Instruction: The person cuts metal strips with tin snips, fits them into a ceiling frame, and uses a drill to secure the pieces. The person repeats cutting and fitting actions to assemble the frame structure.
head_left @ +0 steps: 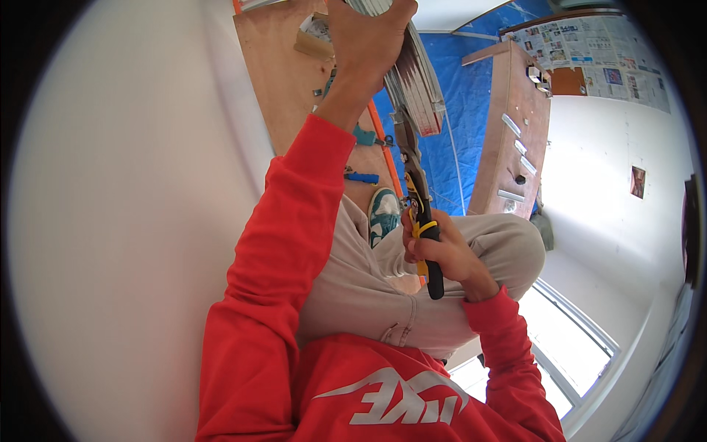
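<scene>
My left hand (372, 40), at the top of the view, is closed around a bundle of long, ridged silvery metal strips (414, 81). Its fingertips are partly hidden behind the metal. Below the bundle, my right hand (451, 250) grips the black and yellow handles of a pair of tin snips (421, 210). The snips point up and away from me, with their grey jaws at the near end of the strips. Whether the blades bite into the metal cannot be made out.
On the left, a plywood board (276, 66) carries a cardboard box (314, 37), a teal power tool (364, 136) and a blue-handled tool (362, 177). Blue tarp (464, 96) covers the floor. A wooden bench (495, 147) with short metal pieces stands right. A white wall (125, 206) rises close on my left.
</scene>
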`<state>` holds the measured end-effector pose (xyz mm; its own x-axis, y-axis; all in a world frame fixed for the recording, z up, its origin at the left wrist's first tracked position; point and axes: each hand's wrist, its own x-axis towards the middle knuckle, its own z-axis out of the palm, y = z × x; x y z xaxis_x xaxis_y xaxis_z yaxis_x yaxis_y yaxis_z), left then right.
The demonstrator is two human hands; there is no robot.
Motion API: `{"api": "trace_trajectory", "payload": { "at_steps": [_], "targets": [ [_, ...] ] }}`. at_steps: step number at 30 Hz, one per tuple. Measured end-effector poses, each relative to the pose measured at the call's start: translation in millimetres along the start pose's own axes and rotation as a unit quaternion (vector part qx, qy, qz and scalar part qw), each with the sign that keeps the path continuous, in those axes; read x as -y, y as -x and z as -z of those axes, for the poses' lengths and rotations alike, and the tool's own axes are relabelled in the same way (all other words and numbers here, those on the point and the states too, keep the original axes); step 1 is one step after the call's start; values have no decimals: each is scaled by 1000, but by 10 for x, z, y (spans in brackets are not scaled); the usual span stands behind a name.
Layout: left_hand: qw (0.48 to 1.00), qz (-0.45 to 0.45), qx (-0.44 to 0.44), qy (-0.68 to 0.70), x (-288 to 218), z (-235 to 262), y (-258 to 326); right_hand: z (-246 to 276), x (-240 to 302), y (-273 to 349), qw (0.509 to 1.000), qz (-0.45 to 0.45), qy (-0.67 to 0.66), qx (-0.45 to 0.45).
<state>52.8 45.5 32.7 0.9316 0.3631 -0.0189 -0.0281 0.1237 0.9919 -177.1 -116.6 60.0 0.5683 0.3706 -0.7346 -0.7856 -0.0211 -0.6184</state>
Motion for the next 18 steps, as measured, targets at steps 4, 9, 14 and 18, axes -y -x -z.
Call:
{"api": "trace_trajectory", "payload": {
  "at_steps": [4, 9, 14, 18],
  "targets": [
    [999, 12, -11, -28, -74, 31, 28, 5, -19, -16, 1000, 0, -2, -1],
    [996, 92, 6, 11, -108, 83, 8, 40, -57, -36, 1000, 19, -3, 18],
    [996, 76, -30, 38, -26, 117, -44, 60, -102, -40, 998, 43, 14, 31],
    [994, 45, 2, 100, 54, 131, -81, 64, -102, -37, 999, 40, 23, 20]
  ]
}}
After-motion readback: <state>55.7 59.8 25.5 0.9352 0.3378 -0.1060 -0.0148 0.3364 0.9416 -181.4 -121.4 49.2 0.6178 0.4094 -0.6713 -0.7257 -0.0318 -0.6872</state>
